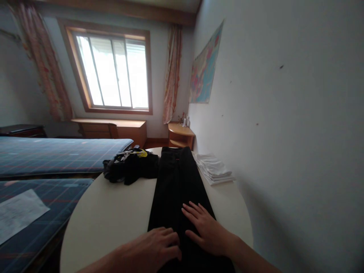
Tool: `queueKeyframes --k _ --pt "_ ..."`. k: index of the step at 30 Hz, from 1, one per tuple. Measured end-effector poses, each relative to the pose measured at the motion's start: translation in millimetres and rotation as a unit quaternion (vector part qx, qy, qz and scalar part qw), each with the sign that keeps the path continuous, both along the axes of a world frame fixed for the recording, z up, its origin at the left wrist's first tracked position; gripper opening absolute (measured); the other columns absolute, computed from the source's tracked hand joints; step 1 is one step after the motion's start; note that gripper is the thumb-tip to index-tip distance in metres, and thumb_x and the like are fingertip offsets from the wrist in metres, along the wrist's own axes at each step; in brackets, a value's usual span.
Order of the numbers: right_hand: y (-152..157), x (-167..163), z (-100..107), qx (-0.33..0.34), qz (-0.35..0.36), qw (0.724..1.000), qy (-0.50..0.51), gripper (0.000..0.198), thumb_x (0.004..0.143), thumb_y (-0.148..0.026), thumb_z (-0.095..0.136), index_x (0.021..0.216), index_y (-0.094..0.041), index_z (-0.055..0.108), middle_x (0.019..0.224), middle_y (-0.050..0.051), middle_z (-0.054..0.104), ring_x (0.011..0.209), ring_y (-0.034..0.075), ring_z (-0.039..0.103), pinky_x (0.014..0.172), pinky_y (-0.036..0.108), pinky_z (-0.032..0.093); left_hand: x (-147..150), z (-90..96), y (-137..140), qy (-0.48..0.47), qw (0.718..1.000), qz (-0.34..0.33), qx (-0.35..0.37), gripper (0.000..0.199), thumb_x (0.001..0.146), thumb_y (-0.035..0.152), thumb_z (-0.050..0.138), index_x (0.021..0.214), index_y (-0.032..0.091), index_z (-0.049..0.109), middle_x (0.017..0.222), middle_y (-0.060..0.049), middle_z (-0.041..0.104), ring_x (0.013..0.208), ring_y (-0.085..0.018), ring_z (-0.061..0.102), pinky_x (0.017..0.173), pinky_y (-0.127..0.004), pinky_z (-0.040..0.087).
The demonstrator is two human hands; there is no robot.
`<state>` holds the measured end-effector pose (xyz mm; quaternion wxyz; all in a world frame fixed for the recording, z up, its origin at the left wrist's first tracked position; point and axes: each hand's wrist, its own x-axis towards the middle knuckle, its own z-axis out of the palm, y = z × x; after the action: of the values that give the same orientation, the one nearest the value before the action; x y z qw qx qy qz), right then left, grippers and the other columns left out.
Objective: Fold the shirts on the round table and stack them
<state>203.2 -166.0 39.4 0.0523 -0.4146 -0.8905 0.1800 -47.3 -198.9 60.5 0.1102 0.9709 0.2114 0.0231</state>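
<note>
A pair of black trousers (170, 189) lies lengthwise over the white round table (108, 223), its waist end at the far side. My right hand (206, 229) rests flat on the right part of the cloth, fingers stretched out and slightly apart. My left hand (162, 246) is at the left edge of the trousers, its fingers curled in against the fabric; the fingertips are partly hidden. A crumpled heap of dark clothes (131, 167) with a yellow patch sits at the far left of the table. Folded white cloths (214, 168) are stacked at the far right.
Blue plaid mattresses (65, 155) stand to the left, with a white paper sheet (21, 214) on the nearer one. A bare wall (298, 151) runs close along the right. Beyond the table are a wooden desk (131, 131) and a small corner shelf (182, 131).
</note>
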Motion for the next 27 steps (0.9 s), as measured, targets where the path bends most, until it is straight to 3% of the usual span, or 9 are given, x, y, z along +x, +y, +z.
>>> queueKeyframes --k 4,6,8,11,14,17,23,27 --pt "-27.4 3.2 3.0 -0.026 0.045 0.999 0.016 0.081 0.09 -0.059 0.054 0.157 -0.024 0.024 0.163 0.01 0.021 0.151 0.032 0.015 0.121 0.058 0.013 2.1 -7.1 -1.4 0.028 0.999 0.018 0.002 0.017 0.085 0.027 0.067 0.1 0.022 0.06 0.11 -0.004 0.068 0.098 -0.023 0.063 0.083 -0.033 0.052" --pt "-34.9 0.9 -4.0 -0.042 0.066 0.997 0.01 0.087 0.084 -0.059 0.062 0.156 -0.024 0.028 0.162 0.01 0.024 0.149 0.036 0.019 0.121 0.059 0.015 7.0 -8.9 -2.5 0.023 0.998 0.06 -0.002 0.013 0.083 0.023 0.065 0.095 0.021 0.06 0.104 -0.004 0.069 0.096 -0.023 0.064 0.081 -0.032 0.052" --pt "-39.9 -4.0 -14.8 -0.046 0.059 0.997 -0.007 0.083 0.081 -0.051 0.066 0.153 -0.024 0.036 0.159 0.011 0.032 0.146 0.037 0.027 0.119 0.057 0.022 11.3 -8.3 -3.7 0.011 0.993 0.113 -0.018 0.014 0.082 0.018 0.061 0.095 0.022 0.061 0.1 -0.003 0.07 0.093 -0.022 0.066 0.081 -0.032 0.052" --pt "-45.8 -12.5 -27.0 -0.007 -0.014 1.0 -0.018 0.07 0.079 -0.033 0.065 0.147 -0.023 0.047 0.148 0.012 0.049 0.134 0.034 0.046 0.112 0.048 0.038 11.9 -5.0 -6.1 0.01 0.987 0.153 -0.041 0.022 0.081 0.015 0.055 0.1 0.024 0.062 0.1 -0.002 0.071 0.092 -0.023 0.067 0.083 -0.034 0.052" --pt "-49.1 -16.9 -25.1 0.025 -0.057 0.998 -0.021 0.067 0.076 -0.018 0.06 0.142 -0.023 0.053 0.13 0.01 0.063 0.117 0.029 0.057 0.101 0.041 0.049 3.8 0.5 -9.2 0.027 0.987 0.152 -0.045 0.036 0.074 0.017 0.06 0.11 0.023 0.06 0.108 -0.005 0.068 0.098 -0.027 0.064 0.085 -0.038 0.051" --pt "-47.8 -15.6 -14.3 0.031 -0.038 0.998 -0.032 0.064 0.074 -0.011 0.054 0.137 -0.024 0.058 0.12 0.008 0.067 0.11 0.026 0.06 0.095 0.036 0.051 -9.8 9.1 -8.8 0.039 0.986 0.153 -0.052 0.045 0.069 0.015 0.06 0.113 0.022 0.058 0.11 -0.007 0.066 0.101 -0.028 0.062 0.086 -0.04 0.051" --pt "-43.5 -6.3 -2.0 0.063 0.018 0.996 -0.058 0.059 0.077 -0.006 0.053 0.13 -0.029 0.063 0.112 0.005 0.069 0.098 0.022 0.063 0.082 0.029 0.052 -31.5 22.5 3.0 0.018 0.988 0.139 -0.07 0.031 0.066 0.007 0.053 0.09 0.023 0.064 0.092 -0.003 0.07 0.09 -0.024 0.067 0.079 -0.031 0.051" --pt "-44.4 -0.5 4.8 0.052 0.063 0.995 -0.055 0.048 0.081 -0.008 0.054 0.12 -0.032 0.068 0.105 0.003 0.071 0.09 0.018 0.066 0.079 0.025 0.05 -36.9 26.3 4.9 -0.007 0.988 0.111 -0.105 0.03 0.068 0.007 0.054 0.089 0.024 0.067 0.091 -0.002 0.073 0.087 -0.022 0.07 0.076 -0.027 0.051"
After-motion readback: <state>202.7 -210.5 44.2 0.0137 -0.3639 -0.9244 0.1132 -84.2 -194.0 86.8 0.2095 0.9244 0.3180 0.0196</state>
